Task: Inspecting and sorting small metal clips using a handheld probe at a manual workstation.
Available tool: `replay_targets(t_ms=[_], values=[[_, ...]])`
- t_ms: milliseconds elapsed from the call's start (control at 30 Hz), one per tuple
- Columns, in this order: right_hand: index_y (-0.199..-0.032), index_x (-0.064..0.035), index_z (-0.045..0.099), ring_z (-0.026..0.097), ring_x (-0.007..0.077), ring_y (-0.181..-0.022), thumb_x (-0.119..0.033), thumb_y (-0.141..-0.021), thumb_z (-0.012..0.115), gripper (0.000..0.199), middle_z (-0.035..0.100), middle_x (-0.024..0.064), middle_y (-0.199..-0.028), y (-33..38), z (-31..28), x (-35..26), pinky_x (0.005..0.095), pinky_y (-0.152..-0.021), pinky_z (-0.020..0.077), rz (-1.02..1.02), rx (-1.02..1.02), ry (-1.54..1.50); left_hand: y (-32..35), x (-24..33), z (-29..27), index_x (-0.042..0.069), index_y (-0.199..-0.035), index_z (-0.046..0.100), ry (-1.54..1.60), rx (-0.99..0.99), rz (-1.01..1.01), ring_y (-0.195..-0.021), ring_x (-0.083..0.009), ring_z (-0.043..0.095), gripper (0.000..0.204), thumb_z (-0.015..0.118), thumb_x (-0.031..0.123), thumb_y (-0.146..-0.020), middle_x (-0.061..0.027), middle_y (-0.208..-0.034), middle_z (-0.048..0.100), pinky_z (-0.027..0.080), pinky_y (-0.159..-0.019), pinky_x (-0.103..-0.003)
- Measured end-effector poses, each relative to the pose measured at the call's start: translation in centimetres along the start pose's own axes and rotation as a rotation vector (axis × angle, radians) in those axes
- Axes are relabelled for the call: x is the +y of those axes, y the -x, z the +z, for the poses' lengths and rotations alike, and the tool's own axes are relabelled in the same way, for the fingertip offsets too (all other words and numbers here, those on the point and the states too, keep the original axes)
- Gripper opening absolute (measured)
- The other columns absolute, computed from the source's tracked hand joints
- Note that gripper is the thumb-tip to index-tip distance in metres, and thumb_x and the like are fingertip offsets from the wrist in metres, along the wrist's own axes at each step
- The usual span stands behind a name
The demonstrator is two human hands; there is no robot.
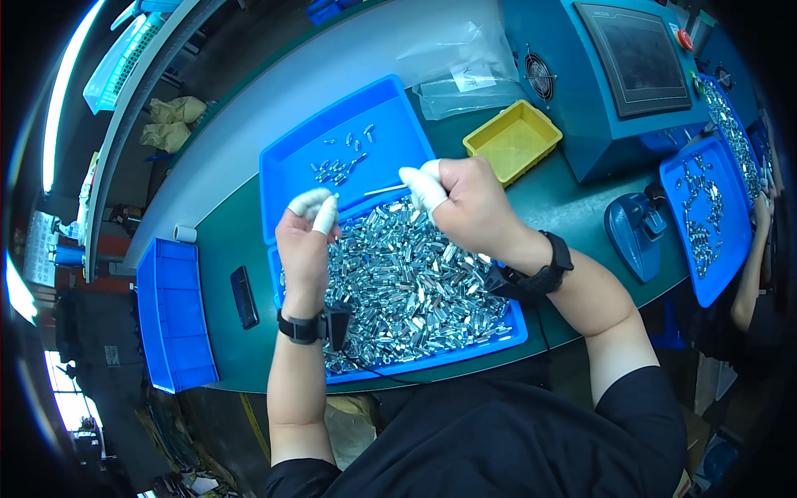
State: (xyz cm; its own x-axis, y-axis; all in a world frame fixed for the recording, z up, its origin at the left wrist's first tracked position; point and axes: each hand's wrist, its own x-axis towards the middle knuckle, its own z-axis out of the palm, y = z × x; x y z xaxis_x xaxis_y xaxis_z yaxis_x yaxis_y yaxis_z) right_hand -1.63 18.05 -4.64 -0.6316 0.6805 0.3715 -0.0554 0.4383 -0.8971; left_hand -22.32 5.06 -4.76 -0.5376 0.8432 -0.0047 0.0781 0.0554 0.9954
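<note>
**Metal parts heaped under both hands**

Silver parts (415,286) fill the near blue tray (506,334) in front of you. Your left hand (305,249) hovers over the heap, its white-capped fingertips (320,207) pinched together on something too small to make out. Your right hand (473,203) is closed around a thin white rod (383,190) that points left, toward the far tray (290,166), where a few loose pieces (340,166) lie. A yellow bin (512,139) sits just beyond your right hand.
</note>
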Motion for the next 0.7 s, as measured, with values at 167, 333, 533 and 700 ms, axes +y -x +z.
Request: replay_targets(t_ms=[167,333,533,700], values=[[-0.068,0.0001,0.063,0.041,0.0055,-0.052,-0.018,-0.097,0.062,0.034,0.051,0.0001,-0.055,-0.1,-0.6,-0.1,0.0282,-0.048,0.0330,0.032,-0.004,-0.073,0.5,-0.7,0.7,0.002,-0.109,0.068,-0.542,-0.080,0.157,-0.085,-0.0180,0.064,0.025,0.072,0.003,-0.084,-0.0104,-0.096,0.068,0.050,-0.070,-0.030],[-0.067,0.0001,0.062,0.041,0.0058,-0.052,-0.017,-0.097,0.062,0.034,0.051,0.0005,-0.055,0.0,-0.2,1.0,0.0282,-0.048,0.0336,0.016,-0.060,-0.039,2.4,-1.0,1.2,0.005,-0.108,0.070,-0.999,-0.505,0.261,-0.091,-0.0294,0.065,0.032,0.074,-0.001,-0.077,-0.0116,-0.099,0.067,0.051,-0.080,-0.038],[-0.067,0.0004,0.062,0.040,0.0079,-0.051,-0.017,-0.096,0.063,0.034,0.050,0.0018,-0.054,-0.1,0.3,1.5,0.0293,-0.048,0.0331,0.006,-0.069,-0.007,3.7,-0.5,0.8,0.004,-0.104,0.070,-1.104,-0.481,0.261,-0.092,-0.0355,0.064,0.032,0.075,-0.003,-0.073,-0.0149,-0.096,0.066,0.051,-0.081,-0.040],[-0.067,0.0008,0.061,0.039,0.0090,-0.050,-0.015,-0.095,0.063,0.032,0.049,0.0041,-0.054,-0.4,0.8,1.8,0.0304,-0.047,0.0321,-0.045,-0.065,0.007,3.9,-0.8,-0.4,0.002,-0.096,0.068,-1.044,-0.390,0.220,-0.086,-0.0321,0.064,0.023,0.074,-0.004,-0.074,-0.0138,-0.092,0.065,0.051,-0.073,-0.039]])
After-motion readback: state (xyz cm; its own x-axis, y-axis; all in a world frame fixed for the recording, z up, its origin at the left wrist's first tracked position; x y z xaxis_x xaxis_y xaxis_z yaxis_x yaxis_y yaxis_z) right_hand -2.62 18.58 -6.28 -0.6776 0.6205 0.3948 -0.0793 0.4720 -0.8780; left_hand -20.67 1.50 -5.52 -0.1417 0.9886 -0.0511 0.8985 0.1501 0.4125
